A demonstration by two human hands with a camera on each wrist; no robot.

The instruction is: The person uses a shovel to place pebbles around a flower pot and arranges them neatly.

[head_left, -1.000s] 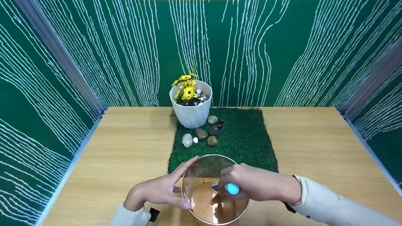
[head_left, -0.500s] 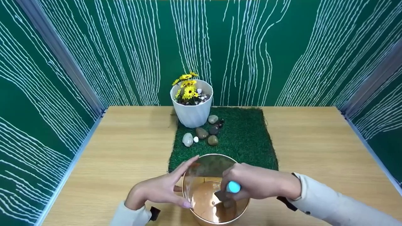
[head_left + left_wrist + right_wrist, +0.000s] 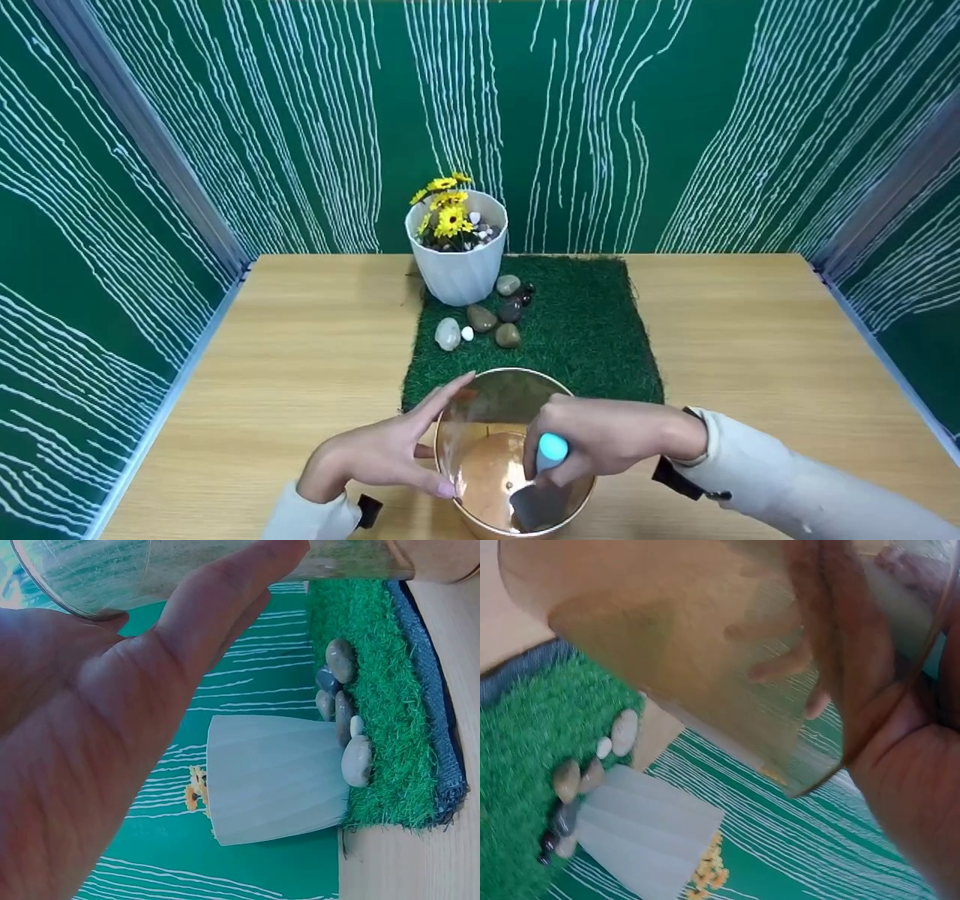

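Note:
A see-through amber container (image 3: 480, 450) with a pale rim stands at the table's near edge, its mouth towards the head camera. My left hand (image 3: 390, 450) rests against its left side, fingers nearly straight and spread, thumb at the near rim. My right hand (image 3: 592, 439) is partly inside the mouth and grips a tool by its turquoise handle (image 3: 553, 448). The tool's flat dark grey head (image 3: 538, 506) is low in the container; its exact kind is unclear. In the right wrist view, left-hand fingertips (image 3: 780, 667) show through the wall.
Behind the container lies a green turf mat (image 3: 592, 322). It bears a white pot (image 3: 459, 277) with yellow flowers (image 3: 450, 217) and several smooth stones (image 3: 481, 319). Green walls with white lines (image 3: 585, 135) enclose the wooden table (image 3: 315, 322) at the back and sides.
My right hand has turned at the wrist, and the tool's grey head has swung towards the near side of the container. My left hand and the container have stayed put.

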